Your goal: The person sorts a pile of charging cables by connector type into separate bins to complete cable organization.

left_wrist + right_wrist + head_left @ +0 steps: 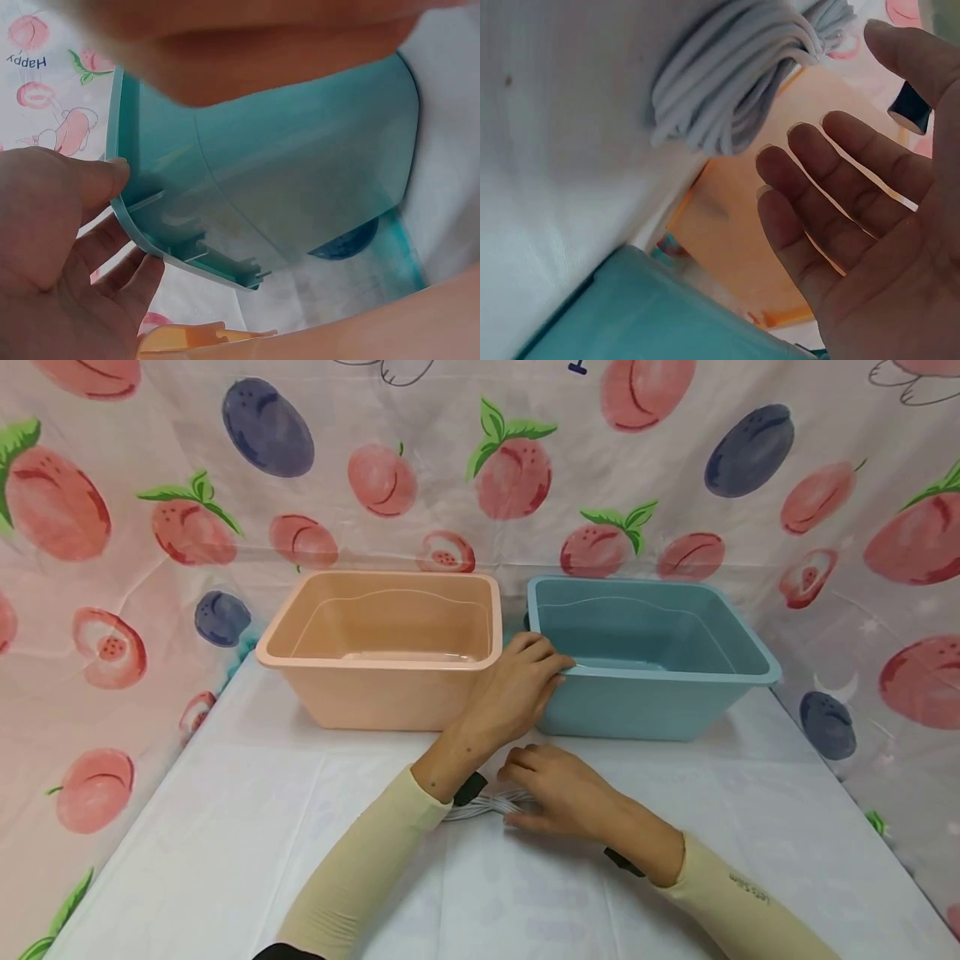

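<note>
My left hand (pixel 517 681) holds the near left corner of the teal plastic bin (pixel 622 706) by its rim. In the left wrist view, the thumb (pixel 109 180) lies over the rim and the other fingers are beneath it. Below that arm, a tied bundle of white cable (pixel 480 807) lies on the table, partly covered by the left wrist and the right hand. My right hand (pixel 566 789) is beside the bundle's right end. The right wrist view shows its fingers spread and slightly bent, apart from the cable loops (pixel 720 90), with nothing in the palm.
A peach-coloured bin (pixel 375 697) stands left of the teal one, with a narrow gap between them. Both bins stand at the back of the white-covered table (pixel 217 852). A fruit-print cloth (pixel 442 410) hangs behind and along both sides.
</note>
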`<state>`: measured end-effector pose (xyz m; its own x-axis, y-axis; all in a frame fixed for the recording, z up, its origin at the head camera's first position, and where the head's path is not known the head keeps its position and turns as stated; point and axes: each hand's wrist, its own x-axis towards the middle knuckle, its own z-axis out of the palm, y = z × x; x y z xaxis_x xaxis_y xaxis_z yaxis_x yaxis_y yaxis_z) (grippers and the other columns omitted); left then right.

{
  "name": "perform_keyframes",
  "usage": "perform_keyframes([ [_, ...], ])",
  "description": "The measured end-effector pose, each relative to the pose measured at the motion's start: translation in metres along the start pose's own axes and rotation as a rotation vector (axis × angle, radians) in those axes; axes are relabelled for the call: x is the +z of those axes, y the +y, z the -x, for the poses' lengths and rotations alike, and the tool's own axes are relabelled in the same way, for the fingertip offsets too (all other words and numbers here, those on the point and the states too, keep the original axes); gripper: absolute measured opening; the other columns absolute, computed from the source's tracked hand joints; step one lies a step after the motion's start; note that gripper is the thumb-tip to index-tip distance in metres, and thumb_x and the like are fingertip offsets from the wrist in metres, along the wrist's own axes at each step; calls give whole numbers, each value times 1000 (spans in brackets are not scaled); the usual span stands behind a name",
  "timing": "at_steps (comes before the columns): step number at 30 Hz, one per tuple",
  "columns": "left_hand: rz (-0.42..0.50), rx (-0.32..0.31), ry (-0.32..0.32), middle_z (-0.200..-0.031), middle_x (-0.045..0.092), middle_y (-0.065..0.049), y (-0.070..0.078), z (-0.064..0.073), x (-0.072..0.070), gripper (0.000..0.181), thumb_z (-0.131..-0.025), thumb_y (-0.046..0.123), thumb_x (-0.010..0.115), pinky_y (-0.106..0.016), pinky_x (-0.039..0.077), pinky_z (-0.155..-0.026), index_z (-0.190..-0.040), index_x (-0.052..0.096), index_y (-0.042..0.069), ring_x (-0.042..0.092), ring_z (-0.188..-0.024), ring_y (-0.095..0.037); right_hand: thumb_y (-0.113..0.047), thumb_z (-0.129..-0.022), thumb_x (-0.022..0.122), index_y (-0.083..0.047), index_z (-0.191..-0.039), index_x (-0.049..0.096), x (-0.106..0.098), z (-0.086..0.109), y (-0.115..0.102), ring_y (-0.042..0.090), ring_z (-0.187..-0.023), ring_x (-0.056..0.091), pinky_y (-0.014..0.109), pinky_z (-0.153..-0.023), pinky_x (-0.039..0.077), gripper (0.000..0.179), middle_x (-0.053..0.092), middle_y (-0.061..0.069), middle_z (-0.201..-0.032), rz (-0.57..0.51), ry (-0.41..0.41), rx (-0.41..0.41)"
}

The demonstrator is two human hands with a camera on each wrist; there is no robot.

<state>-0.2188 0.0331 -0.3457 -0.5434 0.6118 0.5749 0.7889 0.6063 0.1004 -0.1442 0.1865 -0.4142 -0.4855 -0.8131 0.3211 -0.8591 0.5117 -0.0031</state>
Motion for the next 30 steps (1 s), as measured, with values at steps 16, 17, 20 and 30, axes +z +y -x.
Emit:
perform_keyframes([
  [16,8,2,10,-121,71,-1,1,0,1,24,-110,22,60,-32,41,-118,-128,76,16,54,-131,-26,-38,-88,87,-15,-123,74,14,0,-7,17,-101,66,36,-92,57,45,68,-2,-111,-38,-103,37],
  [17,8,1,9,-121,71,-1,1,0,1,24,-110,22,60,-32,41,-118,-128,75,16,54,-131,-26,-37,-87,88,-14,-124,74,15,1,-7,17,-101,66,36,-92,57,45,69,-2,-112,-33,-105,36],
  [20,6,-1,5,-121,71,-1,1,0,1,24,-110,22,60,-32,41,-118,-128,75,16,54,-131,-26,-32,-87,88,-11,-123,74,17,1,-7,18,-102,66,35,-92,57,45,69,0,-113,-12,-109,30],
  [30,-3,-5,7,-121,71,-1,1,0,1,24,-110,22,60,-32,40,-119,-127,76,16,54,-131,-26,-19,-86,85,-10,-120,74,18,0,-7,17,-100,65,33,-89,57,37,69,0,-111,-23,-95,29],
])
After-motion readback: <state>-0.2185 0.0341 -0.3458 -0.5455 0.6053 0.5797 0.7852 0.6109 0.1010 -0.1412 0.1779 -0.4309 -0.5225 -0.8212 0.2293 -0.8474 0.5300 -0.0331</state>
